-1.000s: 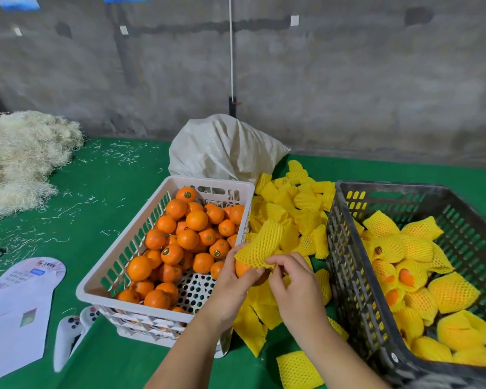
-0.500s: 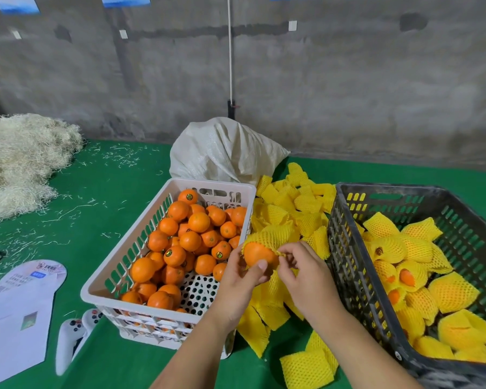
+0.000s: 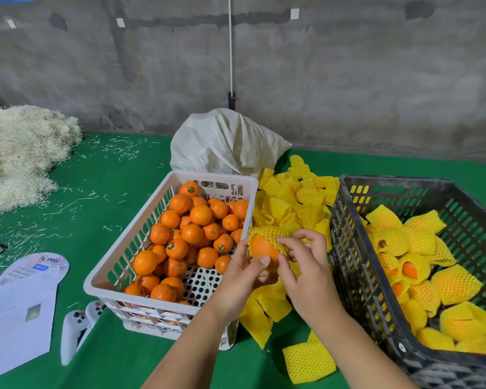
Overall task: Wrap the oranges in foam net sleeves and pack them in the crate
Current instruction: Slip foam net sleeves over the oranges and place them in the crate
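A: So, had the yellow foam net sleeve [image 3: 275, 234] gone further over the round orange [image 3: 263, 247] than a second earlier?

B: Yes. The left hand [image 3: 244, 272] cupped the fruit above the green surface [image 3: 118, 175] and the right hand [image 3: 303, 265] pinched the net; the dark plastic crate [image 3: 348, 248] came next, I'd judge.

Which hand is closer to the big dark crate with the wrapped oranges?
Right. The right hand is beside the dark crate wall; the left hand is farther, by the white basket.

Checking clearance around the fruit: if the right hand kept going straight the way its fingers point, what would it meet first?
Likely the foam net sleeve its fingers already pinch, with the orange inside; depth is unclear.
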The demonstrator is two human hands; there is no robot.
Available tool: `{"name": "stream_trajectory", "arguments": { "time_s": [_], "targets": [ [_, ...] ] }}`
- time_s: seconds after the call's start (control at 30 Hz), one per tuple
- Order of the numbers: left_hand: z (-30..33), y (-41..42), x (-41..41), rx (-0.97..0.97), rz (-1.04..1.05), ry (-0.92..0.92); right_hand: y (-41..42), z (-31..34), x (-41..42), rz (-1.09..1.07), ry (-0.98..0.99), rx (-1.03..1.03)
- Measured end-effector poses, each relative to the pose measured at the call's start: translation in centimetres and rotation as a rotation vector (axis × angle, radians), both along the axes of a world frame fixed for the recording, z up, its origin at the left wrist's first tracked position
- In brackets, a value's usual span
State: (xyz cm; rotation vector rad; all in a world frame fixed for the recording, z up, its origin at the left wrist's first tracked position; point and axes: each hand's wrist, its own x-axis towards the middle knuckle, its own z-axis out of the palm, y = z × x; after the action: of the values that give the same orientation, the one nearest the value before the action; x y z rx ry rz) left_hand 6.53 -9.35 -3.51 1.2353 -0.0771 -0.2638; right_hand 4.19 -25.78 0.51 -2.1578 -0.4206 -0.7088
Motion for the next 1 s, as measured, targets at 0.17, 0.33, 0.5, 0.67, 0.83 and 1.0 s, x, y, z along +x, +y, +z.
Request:
{"name": "stream_trajectory", "arguments": {
  "time_s": [0.17, 0.33, 0.5, 0.67, 0.83, 1.0],
  "targets": [
    [-0.4, -0.7, 0.0, 0.032, 0.090, -0.078, 0.1, -0.1, 0.3, -0.053, -0.015, -0.056],
    [-0.4, -0.9, -0.2, 0.108, 0.237, -0.144, 1.6, -0.8, -0.9, 0.006, -0.080, -0.133],
    [-0.4, -0.8, -0.4, 0.005, 0.206, -0.148, 1.3, -1.8, -1.1, -0.085, 0.278, 0.063],
    [-0.4, -0.9, -0.5, 0.125, 0.098, -0.208, 0.2, -1.3, -0.2, 0.021, 0.622, 0.137],
    [0.0, -0.8, -0.4, 0.257, 0.063, -0.263, -0.5, -0.8, 0.2, 0.050, 0.573, 0.141],
    [-0.2, -0.8, -0.4, 0.220, 0.115, -0.234, -0.5, -1.4, -0.2, 0.065, 0.491, 0.155]
  ]
}}
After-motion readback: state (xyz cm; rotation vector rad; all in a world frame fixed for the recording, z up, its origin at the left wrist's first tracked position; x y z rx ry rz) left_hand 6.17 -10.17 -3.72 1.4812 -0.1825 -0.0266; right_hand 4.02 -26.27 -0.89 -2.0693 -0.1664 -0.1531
